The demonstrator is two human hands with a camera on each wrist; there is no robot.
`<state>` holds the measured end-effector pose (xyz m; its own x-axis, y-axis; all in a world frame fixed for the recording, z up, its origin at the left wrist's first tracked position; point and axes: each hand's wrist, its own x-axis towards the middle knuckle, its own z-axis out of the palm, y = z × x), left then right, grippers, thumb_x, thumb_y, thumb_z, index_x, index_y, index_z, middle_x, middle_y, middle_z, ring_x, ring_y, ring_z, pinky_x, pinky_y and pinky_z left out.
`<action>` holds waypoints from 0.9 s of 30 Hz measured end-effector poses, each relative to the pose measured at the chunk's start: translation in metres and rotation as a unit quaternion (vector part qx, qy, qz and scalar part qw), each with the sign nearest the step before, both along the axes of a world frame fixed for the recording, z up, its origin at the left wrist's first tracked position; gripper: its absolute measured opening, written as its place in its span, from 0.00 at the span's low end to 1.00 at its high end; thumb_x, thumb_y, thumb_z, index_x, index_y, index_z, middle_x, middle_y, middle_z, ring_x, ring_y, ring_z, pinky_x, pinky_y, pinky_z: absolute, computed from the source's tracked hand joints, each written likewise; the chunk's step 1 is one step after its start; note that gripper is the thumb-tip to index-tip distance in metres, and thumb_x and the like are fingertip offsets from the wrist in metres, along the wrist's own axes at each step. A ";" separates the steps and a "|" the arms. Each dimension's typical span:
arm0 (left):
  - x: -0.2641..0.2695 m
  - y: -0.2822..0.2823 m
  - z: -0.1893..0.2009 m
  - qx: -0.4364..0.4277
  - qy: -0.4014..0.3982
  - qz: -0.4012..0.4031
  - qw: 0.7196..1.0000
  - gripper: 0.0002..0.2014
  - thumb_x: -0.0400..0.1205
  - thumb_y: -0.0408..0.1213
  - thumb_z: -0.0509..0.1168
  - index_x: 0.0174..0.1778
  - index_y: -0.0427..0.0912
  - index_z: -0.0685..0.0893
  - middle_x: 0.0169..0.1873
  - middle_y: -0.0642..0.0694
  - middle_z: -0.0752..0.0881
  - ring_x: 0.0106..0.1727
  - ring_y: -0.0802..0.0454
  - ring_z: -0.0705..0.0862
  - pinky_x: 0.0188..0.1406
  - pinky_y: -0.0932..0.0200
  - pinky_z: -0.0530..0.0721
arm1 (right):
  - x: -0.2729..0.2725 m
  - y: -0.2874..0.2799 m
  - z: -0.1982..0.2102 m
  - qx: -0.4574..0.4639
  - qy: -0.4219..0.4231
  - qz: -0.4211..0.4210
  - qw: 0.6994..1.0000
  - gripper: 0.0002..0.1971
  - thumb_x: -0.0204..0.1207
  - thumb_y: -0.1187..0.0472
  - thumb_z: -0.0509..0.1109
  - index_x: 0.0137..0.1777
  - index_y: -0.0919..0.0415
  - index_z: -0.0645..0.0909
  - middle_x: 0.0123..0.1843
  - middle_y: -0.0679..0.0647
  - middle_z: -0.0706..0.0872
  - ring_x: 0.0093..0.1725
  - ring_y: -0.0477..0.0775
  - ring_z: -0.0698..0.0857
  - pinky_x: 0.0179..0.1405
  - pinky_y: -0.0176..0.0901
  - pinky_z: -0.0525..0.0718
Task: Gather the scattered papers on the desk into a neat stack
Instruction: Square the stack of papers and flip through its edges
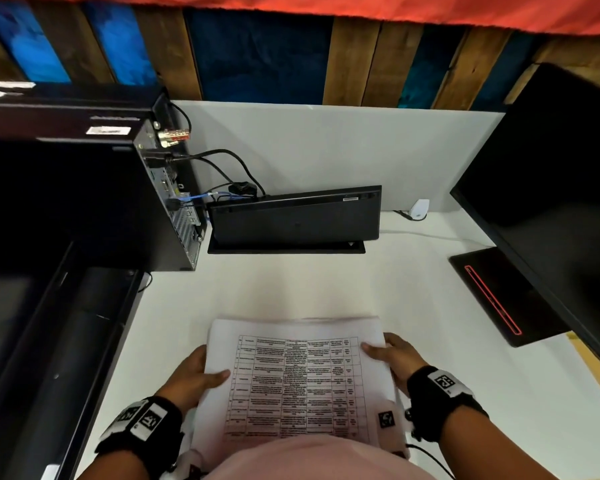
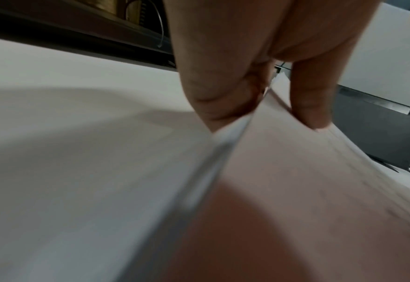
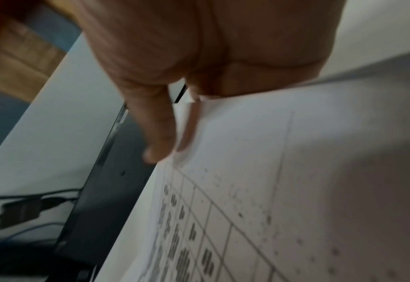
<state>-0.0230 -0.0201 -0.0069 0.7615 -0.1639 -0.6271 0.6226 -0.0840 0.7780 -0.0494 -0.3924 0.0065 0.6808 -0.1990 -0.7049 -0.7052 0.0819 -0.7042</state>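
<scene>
While both hands clamp it from opposite sides, the stack of papers [image 1: 297, 379] sits in front of the person's torso above the white table [image 1: 413, 289], near edge at the body, far edge toward the black keyboard [image 1: 293, 216] standing on edge at the back. Left hand [image 1: 187, 377] grip: thumb on top of the left edge, fingers [image 2: 213, 95] curled under, pinching the sheets; the left wrist view shows the edge fanned slightly. Right hand [image 1: 395, 358] grip: thumb [image 3: 161, 131] over the right edge, fingers below, closed on the stack. Top sheet carries a printed table, text upright to the person. Long axis runs away from the body, toward the keyboard. Whether the stack touches the table, cannot tell. Computer tower [image 1: 167, 188] back left, monitor [image 1: 551, 188] right. Containers: none seen.
</scene>
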 end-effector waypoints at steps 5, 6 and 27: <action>0.005 -0.012 0.016 0.050 -0.079 0.030 0.995 0.24 0.73 0.16 0.70 0.60 0.41 0.78 0.60 0.32 0.86 0.58 0.37 0.86 0.62 0.40 0.82 | -0.003 0.012 0.017 -0.053 -0.050 0.022 0.997 0.22 0.62 0.77 0.80 0.58 0.70 0.84 0.52 0.65 0.91 0.52 0.64 0.90 0.61 0.63 0.84; 0.009 -0.017 0.027 0.055 -0.114 0.056 0.990 0.23 0.73 0.16 0.70 0.59 0.43 0.80 0.59 0.34 0.87 0.59 0.36 0.86 0.63 0.39 0.82 | 0.000 0.016 0.028 -0.068 -0.089 -0.003 0.994 0.18 0.64 0.77 0.78 0.55 0.67 0.84 0.51 0.64 0.91 0.50 0.62 0.90 0.58 0.59 0.86; 0.033 -0.046 0.125 -0.054 -0.323 0.309 0.893 0.07 0.80 0.40 0.69 0.38 0.52 0.79 0.40 0.49 0.84 0.39 0.52 0.82 0.37 0.59 0.82 | 0.011 0.046 0.098 -0.379 -0.436 0.017 0.816 0.34 0.73 0.66 0.75 0.66 0.26 0.70 0.54 0.47 0.65 0.55 0.26 0.70 0.59 0.19 0.75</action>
<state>0.0101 -0.0658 0.1184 0.9243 0.3803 -0.0311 -0.0568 0.2178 0.9743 -0.0379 -0.3462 0.1048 0.8715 -0.3237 0.3685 0.0990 -0.6197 -0.7786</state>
